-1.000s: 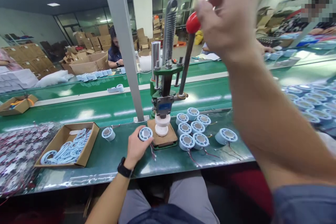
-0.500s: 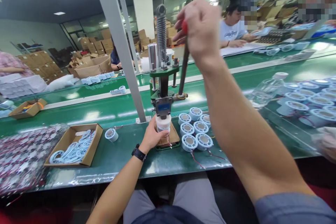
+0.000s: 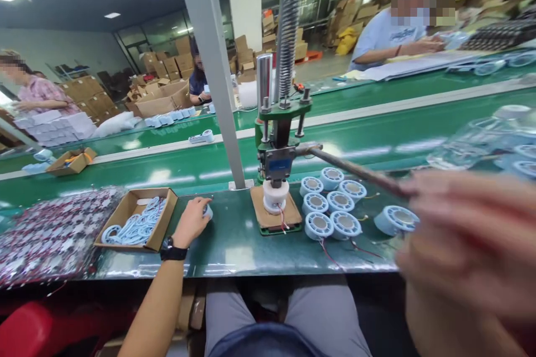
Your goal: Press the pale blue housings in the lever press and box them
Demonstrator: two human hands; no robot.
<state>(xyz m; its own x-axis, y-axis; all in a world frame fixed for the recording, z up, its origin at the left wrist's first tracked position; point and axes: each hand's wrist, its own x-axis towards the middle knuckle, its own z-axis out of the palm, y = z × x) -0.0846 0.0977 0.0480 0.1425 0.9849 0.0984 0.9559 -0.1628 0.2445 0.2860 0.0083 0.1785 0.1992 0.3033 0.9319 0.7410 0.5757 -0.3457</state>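
My left hand (image 3: 193, 222) is on a small light-blue round housing (image 3: 208, 211), fingers curled around it and mostly covering it. At the right, my right hand (image 3: 464, 240) is blurred and closed around the end of the press lever (image 3: 360, 169), which slopes down toward me. The hand press (image 3: 280, 164) stands on the bench with its white pusher (image 3: 276, 192) resting on a round housing (image 3: 274, 205). Red and white wires trail from that housing over the brown pad (image 3: 262, 209). Several blue round housings with grey discs (image 3: 319, 225) sit right of the press.
A cardboard box (image 3: 161, 234) of blue ring-handled parts stands left of my left hand, beside a pile of wired boards (image 3: 54, 234). A clear plastic bottle (image 3: 469, 139) lies at the right. A grey post (image 3: 215, 67) rises behind the bench. Co-workers sit across the green conveyor (image 3: 167, 150).
My left hand has left the housing under the press and moved left to the separate one. My right hand has pulled the lever from upright down to the right. The view has shifted.
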